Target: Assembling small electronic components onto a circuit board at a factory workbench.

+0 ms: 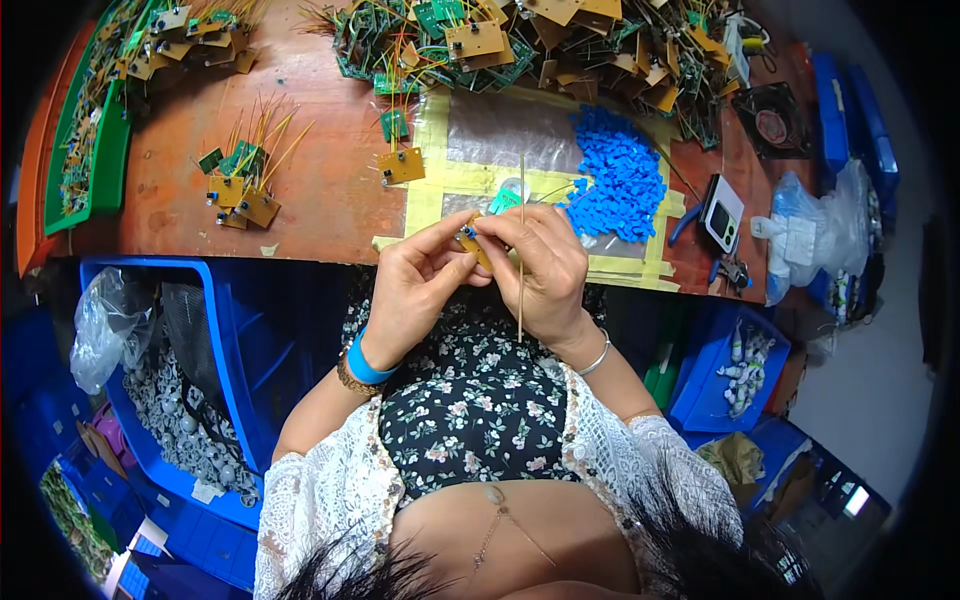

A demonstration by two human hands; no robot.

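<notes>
My left hand (418, 285) is closed, pinching a small tan circuit board (477, 252) just beyond the table's front edge. A small dark blue part shows on the board's upper end. My right hand (548, 268) is closed too, its thumb and index fingertip meeting at the same board. Through the right fingers runs a thin straight wooden stick (521, 310), roughly upright in the picture. Nearest on the tabletop is a heap of small blue plastic pieces (617, 175), right of my hands. A tan board with a green board wired to it (402, 166) lies beyond my left hand.
Wired circuit boards (590, 45) are heaped along the back. A smaller group (243, 190) lies left, beside a green tray (112, 165). At right are a white device with a dark display (721, 215), a black fan (770, 122) and plastic bags. Blue bins (235, 340) stand below the table.
</notes>
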